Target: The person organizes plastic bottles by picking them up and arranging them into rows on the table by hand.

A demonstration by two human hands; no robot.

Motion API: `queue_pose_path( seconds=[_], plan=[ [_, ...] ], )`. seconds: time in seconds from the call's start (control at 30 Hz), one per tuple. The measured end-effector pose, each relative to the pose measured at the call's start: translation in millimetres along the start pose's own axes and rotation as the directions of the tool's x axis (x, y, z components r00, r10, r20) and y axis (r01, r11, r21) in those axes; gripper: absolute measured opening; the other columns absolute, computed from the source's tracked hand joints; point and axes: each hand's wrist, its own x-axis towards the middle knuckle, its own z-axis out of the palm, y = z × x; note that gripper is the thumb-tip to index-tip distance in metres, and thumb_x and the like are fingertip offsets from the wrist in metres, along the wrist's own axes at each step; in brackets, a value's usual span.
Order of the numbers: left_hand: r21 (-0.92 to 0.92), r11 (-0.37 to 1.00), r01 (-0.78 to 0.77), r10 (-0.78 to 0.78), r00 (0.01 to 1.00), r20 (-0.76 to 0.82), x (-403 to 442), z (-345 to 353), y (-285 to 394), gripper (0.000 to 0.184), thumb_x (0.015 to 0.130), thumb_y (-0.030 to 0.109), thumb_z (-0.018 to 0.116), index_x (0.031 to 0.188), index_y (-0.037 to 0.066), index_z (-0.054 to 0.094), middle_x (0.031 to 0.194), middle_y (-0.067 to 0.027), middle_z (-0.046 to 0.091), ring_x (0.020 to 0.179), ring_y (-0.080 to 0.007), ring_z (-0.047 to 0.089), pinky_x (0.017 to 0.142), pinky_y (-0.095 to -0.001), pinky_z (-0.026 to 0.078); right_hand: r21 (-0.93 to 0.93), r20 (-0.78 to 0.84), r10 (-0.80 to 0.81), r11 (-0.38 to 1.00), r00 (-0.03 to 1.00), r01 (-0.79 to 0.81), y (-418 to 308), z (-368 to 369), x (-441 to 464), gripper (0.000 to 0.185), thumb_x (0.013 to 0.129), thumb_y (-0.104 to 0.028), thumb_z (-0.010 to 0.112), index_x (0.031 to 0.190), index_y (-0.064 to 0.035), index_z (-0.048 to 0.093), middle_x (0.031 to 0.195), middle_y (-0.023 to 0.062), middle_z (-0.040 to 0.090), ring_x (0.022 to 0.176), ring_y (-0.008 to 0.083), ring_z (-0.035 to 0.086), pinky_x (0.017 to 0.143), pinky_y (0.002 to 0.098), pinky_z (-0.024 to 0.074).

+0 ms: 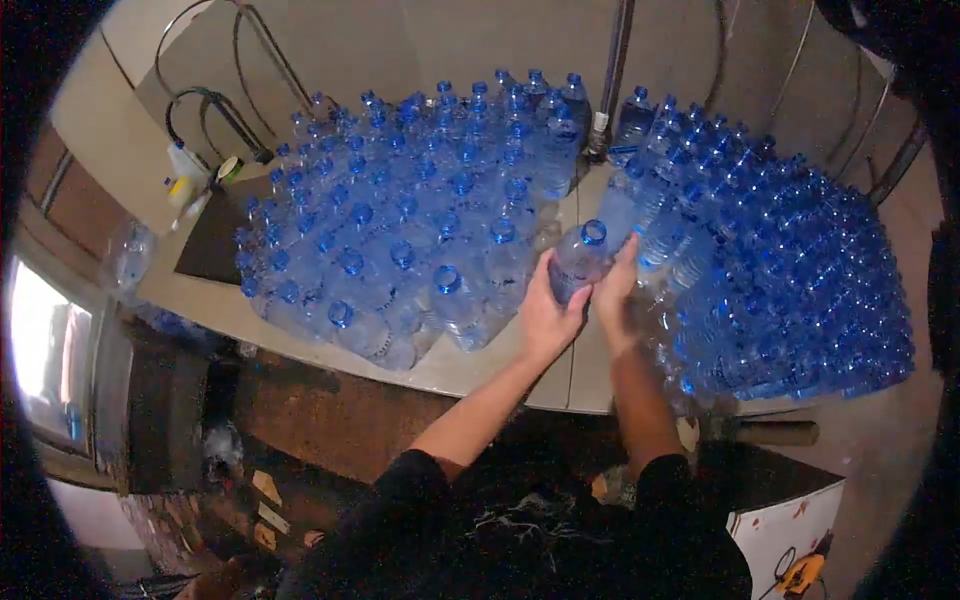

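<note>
A clear, blue-tinted plastic bottle (pixel 578 268) is held between my two hands above the pale table (pixel 485 385), its neck tilted up and slightly away from me. My left hand (pixel 548 318) wraps its left side and lower part, thumb across the front. On the other side, my right hand (pixel 616 290) grips it with the fingers around its right flank. Standing bottles (pixel 447 300) crowd the table to the left of my hands. To the right lies a dense stack of bottles (pixel 800 280), many on their sides with necks facing me.
Black curved metal rods (pixel 230 120) and a vertical pole (pixel 618 70) rise behind the bottles. A spray bottle (pixel 185 160) and a tape roll (pixel 230 168) sit at the back left. Below right, a box (pixel 790 515) stands beside an orange tool (pixel 803 573).
</note>
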Motion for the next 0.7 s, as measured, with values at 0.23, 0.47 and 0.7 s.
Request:
queue_pose_path(
  seconds=[0.23, 0.47, 0.7],
  plan=[
    [0.079, 0.994, -0.076, 0.081, 0.995, -0.064, -1.8, 18.2, -23.7, 0.088, 0.078, 0.041, 0.075, 0.138, -0.009, 0.036, 0.131, -0.0316, 0.050, 0.119, -0.0428, 0.052, 0.102, -0.0443, 0.041, -0.856, 0.379, -0.615, 0.050, 0.691, 0.515, 9.5, -20.5, 14.4, 0.086, 0.075, -0.018, 0.076, 0.141, 0.0101, 0.028, 0.125, 0.0322, 0.052, 0.113, 0.0480, 0.052, 0.096, 0.0467, 0.0428],
    [0.129, 0.989, -0.071, 0.066, 0.997, 0.041, 3.6, 17.6, -27.1, 0.082, 0.082, 0.035, 0.070, 0.144, -0.001, 0.032, 0.136, -0.0279, 0.047, 0.124, -0.0426, 0.047, 0.103, -0.0454, 0.039, -0.895, 0.241, -0.530, 0.203, 0.813, 0.398, -14.5, 3.3, -8.7, 0.078, 0.077, -0.019, 0.076, 0.137, 0.0059, 0.034, 0.122, 0.0320, 0.053, 0.109, 0.0480, 0.054, 0.094, 0.0476, 0.0444],
    [0.173, 0.981, -0.091, 0.084, 0.995, 0.047, 2.5, 15.3, -25.1, 0.080, 0.084, 0.033, 0.067, 0.145, -0.002, 0.029, 0.136, -0.0294, 0.046, 0.125, -0.0439, 0.046, 0.105, -0.0469, 0.037, -0.913, 0.275, -0.570, 0.098, 0.774, 0.396, 0.5, -12.6, 4.2, 0.086, 0.076, -0.020, 0.077, 0.142, 0.0046, 0.027, 0.127, 0.0311, 0.051, 0.115, 0.0473, 0.052, 0.097, 0.0464, 0.0440]
  ],
)
